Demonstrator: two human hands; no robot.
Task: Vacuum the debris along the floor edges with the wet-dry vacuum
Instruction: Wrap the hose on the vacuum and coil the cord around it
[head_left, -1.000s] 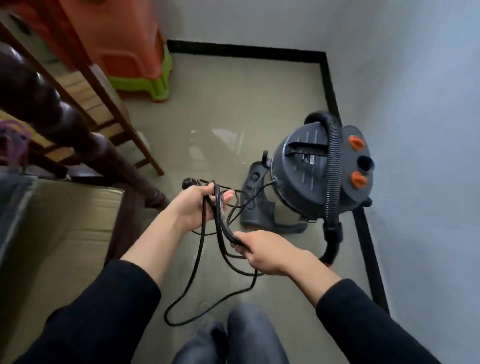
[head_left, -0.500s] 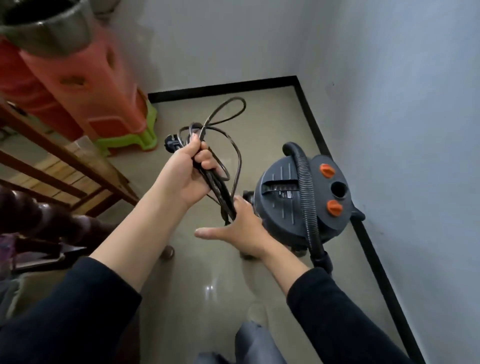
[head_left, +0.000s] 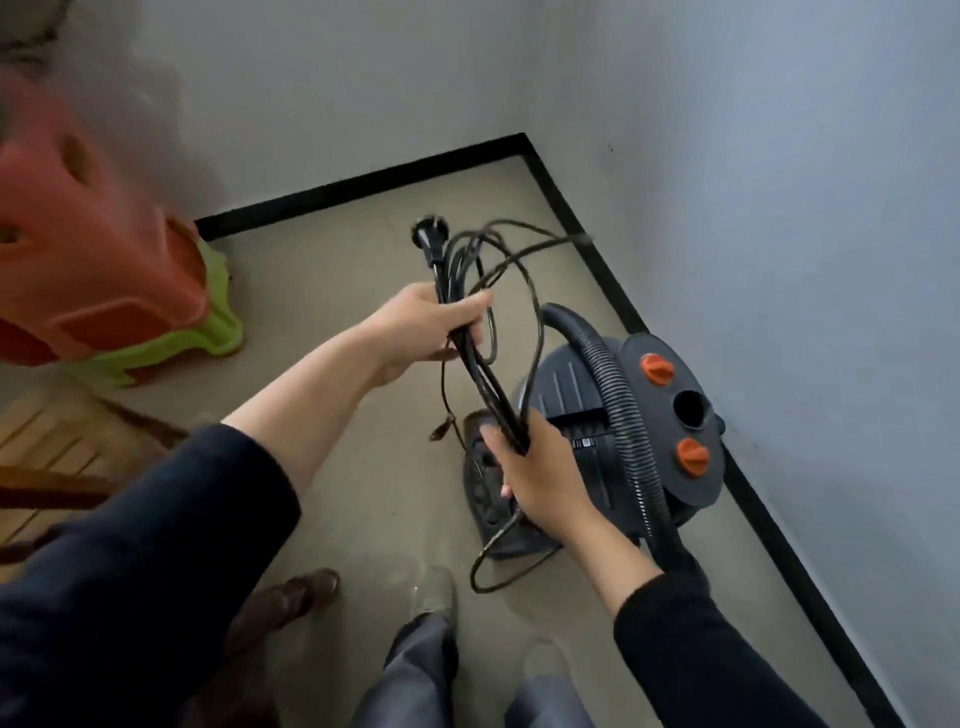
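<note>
Setup stage, seen from the head camera: the wet-dry vacuum (head_left: 571, 384) stands idle on the floor (head_left: 374, 493) at centre right of the frame, close against the black skirting (head_left: 597, 249) and the pale wall (head_left: 779, 260). Its ribbed hose (head_left: 618, 410) arches over a dark lid with two orange knobs (head_left: 657, 369). The left hand (head_left: 431, 327), at frame centre, grips a bundle of black power cord (head_left: 480, 379) just below the plug (head_left: 427, 240), while the right hand (head_left: 535, 478), lower and over the machine, pinches the same bundle's bottom end; loose loops spill toward the floor. No suction appears under way. The next move likely calls for shaking the coils free and carrying the plug to a socket, none of which is in view. Blurred orange stools (head_left: 93, 260) fill the upper left.
</note>
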